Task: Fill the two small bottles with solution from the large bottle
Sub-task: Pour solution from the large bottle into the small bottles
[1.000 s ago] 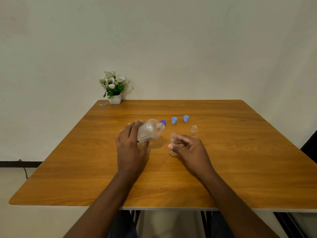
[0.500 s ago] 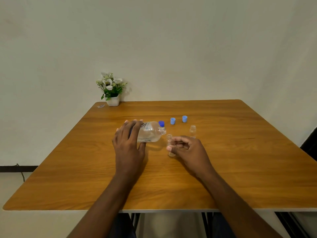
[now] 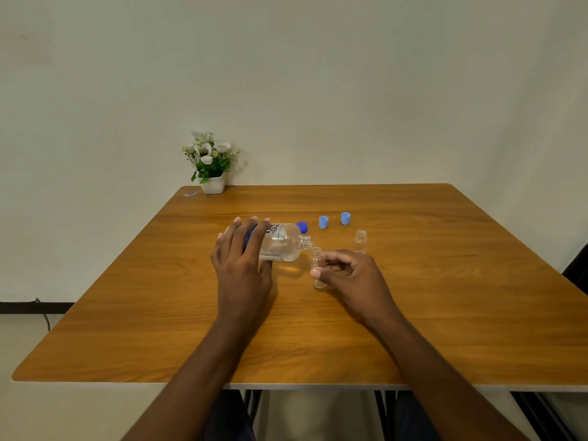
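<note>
Two hands over one wooden bench [image 3: 445, 313]. Right hand [image 3: 353, 278]: grip pinching small bottle no. 1 [image 3: 315, 253] between thumb and curled fingers; the bottle is clear, uncapped, upright, base on the bench. Left hand [image 3: 243, 265]: grip wrapped over the rear half of the one large bottle [image 3: 283, 241], fingers curled across its top. The large bottle is clear, uncapped and tipped almost level, its threaded mouth pointing right and sitting just above the mouth of small bottle no. 1; whether liquid is passing cannot be told. Label on the large bottle: dark letters "ne" legible, further letters hidden by the fingers, finer print too small to read. Small bottle no. 2 [image 3: 360, 241]: clear, uncapped, upright, just beyond the right hand, untouched. Caps, three in all: one dark blue cap [image 3: 302, 226] behind the large bottle's shoulder, two light blue caps [image 3: 323, 222] [image 3: 345, 218] side by side farther back. Far left corner: one white pot of white flowers [image 3: 212, 183], one small scrap [image 3: 190, 194] beside it.
</note>
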